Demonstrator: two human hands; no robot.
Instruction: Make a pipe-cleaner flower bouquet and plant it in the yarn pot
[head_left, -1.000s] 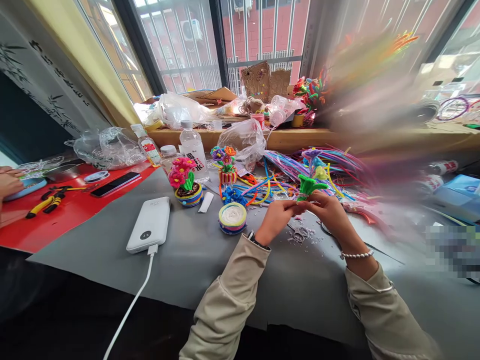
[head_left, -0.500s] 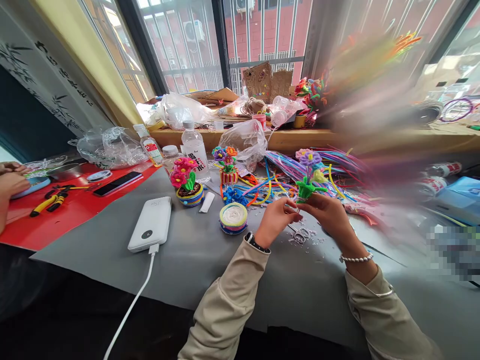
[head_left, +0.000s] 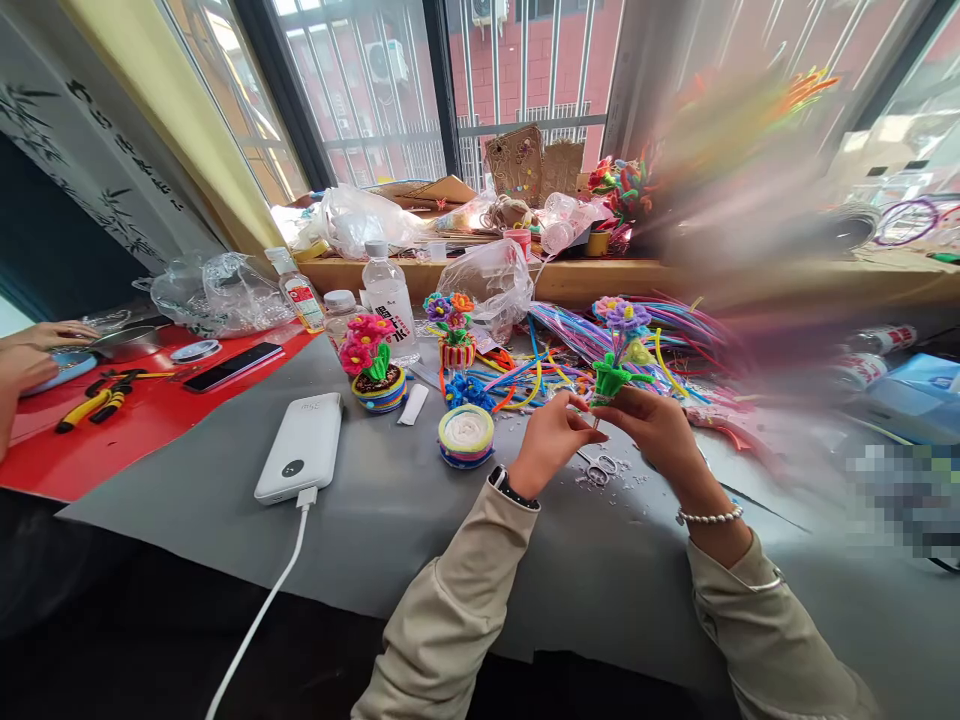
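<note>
Between my hands stands a small pipe-cleaner flower bouquet (head_left: 621,345), with pink, purple and yellow blooms over green leaves. My right hand (head_left: 651,430) pinches it below the leaves. Fingers of my left hand (head_left: 555,440) are closed at the stem ends from the other side. Under my hands lie scissors (head_left: 600,468) among small fuzzy scraps. Left of my left wrist is a round pot (head_left: 466,436) wound in coloured stripes, with a white coiled top. Blue pipe-cleaner flowers (head_left: 469,391) lie just behind it.
A pink-flowered pot (head_left: 373,365), a striped pot of flowers (head_left: 457,335) and a water bottle (head_left: 388,305) stand behind. Loose pipe cleaners (head_left: 570,340) spread at the back. A white power bank (head_left: 300,450) trails a cable. At left, another person's hands (head_left: 45,350) are near pliers (head_left: 105,395).
My hands keep nearly the same hold on the bouquet, which has shifted very slightly. The other person's hand at far left has moved a little to the right.
</note>
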